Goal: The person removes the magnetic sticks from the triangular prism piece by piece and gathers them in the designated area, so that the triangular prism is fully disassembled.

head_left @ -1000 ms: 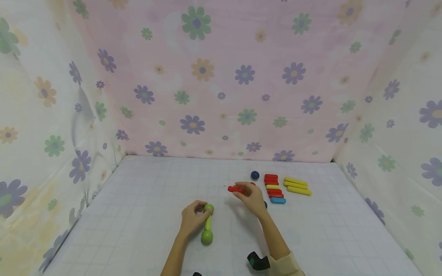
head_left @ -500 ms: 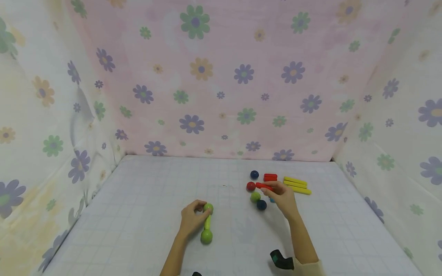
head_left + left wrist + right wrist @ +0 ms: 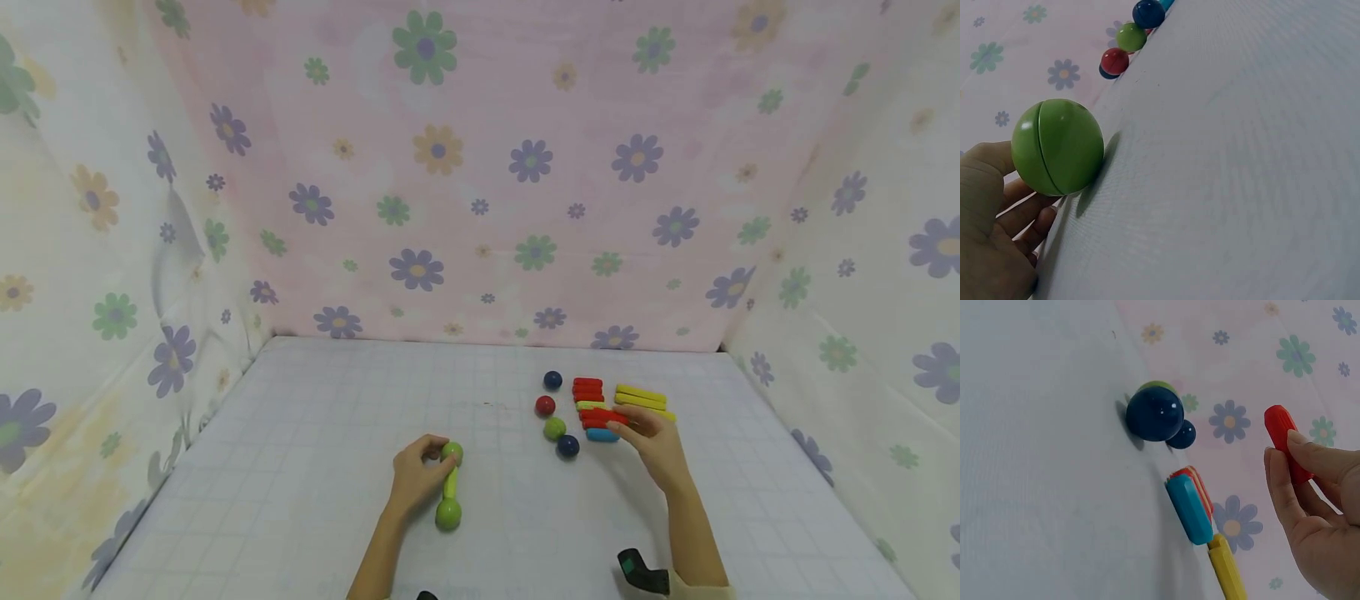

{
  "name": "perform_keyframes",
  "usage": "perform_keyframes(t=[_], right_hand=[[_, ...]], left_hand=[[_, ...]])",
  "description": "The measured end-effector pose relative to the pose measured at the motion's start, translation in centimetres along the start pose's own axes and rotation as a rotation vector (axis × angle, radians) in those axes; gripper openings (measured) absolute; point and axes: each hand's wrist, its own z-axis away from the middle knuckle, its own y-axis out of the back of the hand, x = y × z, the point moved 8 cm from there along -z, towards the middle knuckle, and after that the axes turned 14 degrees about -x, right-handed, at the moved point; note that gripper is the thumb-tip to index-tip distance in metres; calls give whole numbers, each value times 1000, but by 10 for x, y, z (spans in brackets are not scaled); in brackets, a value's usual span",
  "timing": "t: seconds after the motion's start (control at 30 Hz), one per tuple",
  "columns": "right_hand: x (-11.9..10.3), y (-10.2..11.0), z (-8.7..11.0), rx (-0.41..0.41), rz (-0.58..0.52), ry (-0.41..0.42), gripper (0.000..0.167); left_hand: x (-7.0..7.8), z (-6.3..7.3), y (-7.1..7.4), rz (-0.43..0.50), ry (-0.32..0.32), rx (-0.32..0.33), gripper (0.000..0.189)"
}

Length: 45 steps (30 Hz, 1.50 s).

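My left hand [image 3: 417, 475] pinches the farther green ball [image 3: 453, 452] of a piece made of two green balls joined by a yellow-green rod [image 3: 450, 483]. In the left wrist view a green ball [image 3: 1063, 149] with a seam stands large before the thumb and fingers. Over the row of short rods, my right hand [image 3: 660, 446] holds a red rod [image 3: 1280, 428] between thumb and fingers. The right wrist view shows that rod raised off the table. Beneath it lie a blue rod [image 3: 602, 435], several red rods [image 3: 588, 384] and one yellow-green rod [image 3: 589, 406].
Left of the rods rest a red ball [image 3: 545, 406], a green ball [image 3: 555, 429] and two dark blue balls [image 3: 568, 447]. Longer yellow rods [image 3: 640, 393] lie to the right, partly behind my right hand. Flowered cloth walls [image 3: 480, 275] enclose the white table [image 3: 315, 433] at the back and sides.
My right hand has moved rightward with the red rod, from left of the loose balls to over the rod row. The balls are uncovered now. My left hand keeps its place.
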Motion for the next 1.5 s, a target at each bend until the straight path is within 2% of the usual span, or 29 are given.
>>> perform_keyframes(t=[0.27,0.5,0.83,1.17,1.5], right_hand=[[19,9,6,-1,26,-105,56],[30,9,7,-14,40,-116,53],[50,9,10,-17,12,-212,58],[57,7,10,-58,-18,-235,50],[56,5,6,-64,64,-217,51]], left_hand=[[0,0,-1,0,-2,-6,26],[0,0,-1,-16,-19,12,25],[0,-1,-2,-6,18,-13,26],[-1,0,-2,-4,19,-5,27],[-1,0,-1,-7,15,3,27]])
